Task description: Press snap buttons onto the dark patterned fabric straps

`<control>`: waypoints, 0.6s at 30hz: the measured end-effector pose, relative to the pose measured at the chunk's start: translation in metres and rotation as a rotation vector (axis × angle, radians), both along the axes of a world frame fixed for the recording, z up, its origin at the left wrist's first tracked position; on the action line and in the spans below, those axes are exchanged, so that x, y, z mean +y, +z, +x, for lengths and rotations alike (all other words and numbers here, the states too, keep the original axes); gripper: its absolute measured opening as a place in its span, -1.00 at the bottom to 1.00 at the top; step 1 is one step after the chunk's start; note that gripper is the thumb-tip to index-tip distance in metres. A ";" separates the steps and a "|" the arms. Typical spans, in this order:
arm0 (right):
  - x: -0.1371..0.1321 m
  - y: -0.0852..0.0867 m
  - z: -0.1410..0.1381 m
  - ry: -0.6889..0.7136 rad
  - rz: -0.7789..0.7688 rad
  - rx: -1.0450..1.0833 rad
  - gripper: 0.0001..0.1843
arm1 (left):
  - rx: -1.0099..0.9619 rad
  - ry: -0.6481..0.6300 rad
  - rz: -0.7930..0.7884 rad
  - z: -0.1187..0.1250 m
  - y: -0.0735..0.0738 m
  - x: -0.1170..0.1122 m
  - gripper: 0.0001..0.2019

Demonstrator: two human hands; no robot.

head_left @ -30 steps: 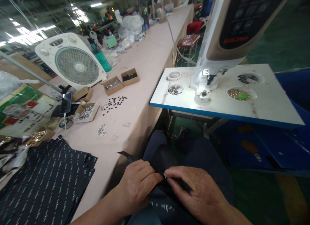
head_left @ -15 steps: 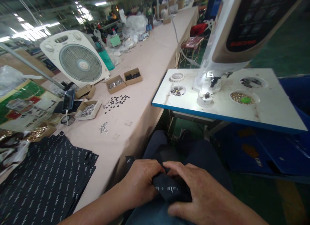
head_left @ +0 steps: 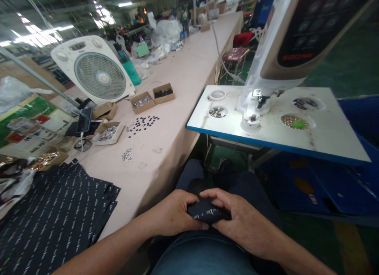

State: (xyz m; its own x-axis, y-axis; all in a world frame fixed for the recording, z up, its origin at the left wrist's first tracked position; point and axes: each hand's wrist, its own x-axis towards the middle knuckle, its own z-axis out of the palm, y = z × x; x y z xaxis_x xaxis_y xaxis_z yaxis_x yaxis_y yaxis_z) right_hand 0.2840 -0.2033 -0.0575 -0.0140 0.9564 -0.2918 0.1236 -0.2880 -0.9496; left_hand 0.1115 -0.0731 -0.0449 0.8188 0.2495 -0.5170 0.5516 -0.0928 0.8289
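Observation:
Over my lap, both hands grip a piece of black fabric (head_left: 204,211) with white printed lettering, bunched into a small bundle. My left hand (head_left: 177,211) is closed round its left end, thumb along the lower edge. On the other end my right hand (head_left: 239,219) has its fingers and thumb wrapped, the two thumbs nearly meeting in front. The fabric's underside is hidden. A stack of black printed fabric pieces (head_left: 59,211) lies on the table to the left. Ahead of my hands stands a snap-fastening machine (head_left: 260,85), its lit head over a white worktop (head_left: 219,129).
Small metal parts (head_left: 127,155) and black snap discs (head_left: 145,124) are scattered on the covered table (head_left: 177,85). Beside them stand cardboard boxes of parts (head_left: 143,102), a white box fan (head_left: 100,77) and a phone (head_left: 85,121). The worktop's blue edge juts out ahead of my knees.
Both hands have drawn the fabric slightly up and closer together, and the thumbs now press its near edge. The loose corner at the left of my left hand no longer shows.

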 end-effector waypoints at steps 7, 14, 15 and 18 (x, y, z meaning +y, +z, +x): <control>0.005 -0.008 0.007 -0.027 -0.160 0.444 -0.47 | 0.075 0.125 -0.331 -0.006 -0.006 0.002 -0.65; 0.005 -0.022 0.009 -0.079 -0.176 0.522 -0.56 | 0.100 0.313 -0.473 -0.006 -0.015 -0.008 -0.64; 0.006 -0.023 0.009 -0.091 -0.173 0.537 -0.58 | 0.093 0.336 -0.504 -0.006 -0.016 -0.009 -0.62; 0.007 -0.022 0.009 -0.138 -0.135 0.519 -0.65 | 0.055 0.403 -0.598 -0.003 -0.018 -0.011 -0.59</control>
State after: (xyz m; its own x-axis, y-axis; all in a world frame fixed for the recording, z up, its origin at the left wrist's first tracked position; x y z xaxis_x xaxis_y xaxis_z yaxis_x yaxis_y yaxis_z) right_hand 0.2929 -0.1967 -0.0794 -0.0658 0.9142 -0.3998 -0.3983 -0.3915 -0.8295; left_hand 0.1085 -0.0842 -0.0629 0.6917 0.1878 -0.6974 0.4900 0.5873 0.6442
